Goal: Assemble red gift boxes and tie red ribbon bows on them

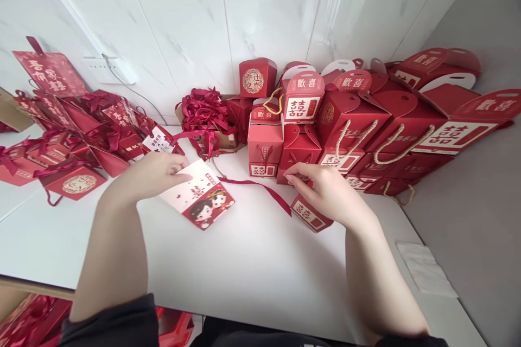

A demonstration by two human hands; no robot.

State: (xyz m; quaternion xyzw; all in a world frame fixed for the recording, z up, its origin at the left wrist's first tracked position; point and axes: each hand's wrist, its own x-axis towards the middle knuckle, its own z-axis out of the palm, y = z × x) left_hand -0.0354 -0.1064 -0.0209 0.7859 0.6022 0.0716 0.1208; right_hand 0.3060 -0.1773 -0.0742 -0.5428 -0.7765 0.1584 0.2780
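Note:
My left hand (pixel 157 178) pinches the upper left edge of a white-and-red gift box (pixel 203 195), thumb on its printed face. That box looks flat and carries a cartoon couple and a red double-happiness character. It tilts over the white table. My right hand (pixel 329 190) is closed at the top of a small red gift box (pixel 311 216) with a white label; the fingers hide its upper part. A dark red ribbon (pixel 264 190) runs along the table from the ribbon pile to beside this small box.
Red gift boxes with rope handles (pixel 378 124) are stacked at the back right. A heap of dark red ribbons (pixel 205 111) lies at the back middle. Ribbon-tied boxes (pixel 77 179) crowd the left. A socket strip (pixel 108 70) with a cable is on the tiled wall.

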